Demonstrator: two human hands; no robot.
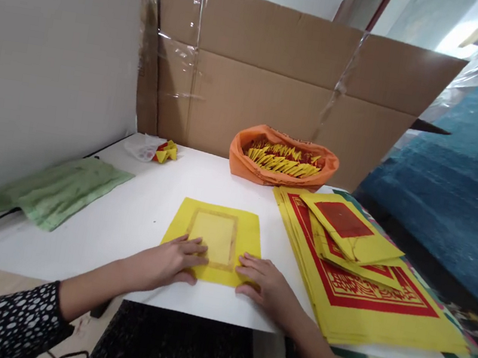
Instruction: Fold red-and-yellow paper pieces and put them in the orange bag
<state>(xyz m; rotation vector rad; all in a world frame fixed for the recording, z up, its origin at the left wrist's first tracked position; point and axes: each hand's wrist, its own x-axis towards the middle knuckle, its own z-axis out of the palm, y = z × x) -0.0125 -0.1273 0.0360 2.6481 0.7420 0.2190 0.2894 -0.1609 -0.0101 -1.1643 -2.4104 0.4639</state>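
Observation:
A yellow sheet [214, 238] with a tan rectangular outline and a paler middle lies flat on the white table [125, 209]. My left hand [178, 261] rests on its lower left part, fingers spread and pointing inward. On the lower right edge lies my right hand [260, 279], its fingers apart and touching the sheet. Neither hand grips anything. To the right, large yellow sheets with red printing [378, 328] are stacked, and smaller yellow sheets with red panels [373, 249] sit on top of them.
An orange bag [249, 171] full of folded yellow pieces stands at the back. Behind it rises a cardboard panel [253, 90]. A green cloth [60, 187] lies at the left, near a clear plastic bag [144, 147] and a yellow-red folded piece [167, 152].

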